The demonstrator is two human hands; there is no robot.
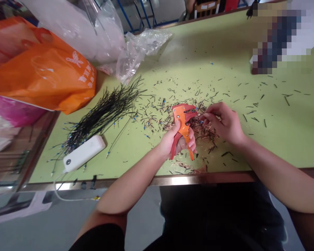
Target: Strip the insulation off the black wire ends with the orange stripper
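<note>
My left hand (176, 136) is wrapped round the handles of a wire stripper (182, 118) with an orange and red body. Its jaws point up and to the right. Just right of the jaws, my right hand (223, 122) is closed in a pinch, thumb against fingers. What lies between those fingertips is too small to make out. Beneath both hands spreads a heap of copper strands and cut black wire bits (205, 130), with small blue pieces among them. To the left lies a bundle of long black wires (104, 109), several with blue ends.
A white power bank (84, 153) with a cable sits by the bundle on the green table (219, 42). Orange (54, 73) and clear plastic bags (136, 48) crowd the left and back. Black wire scraps are scattered rightwards. A metal edge (180, 180) runs along the front.
</note>
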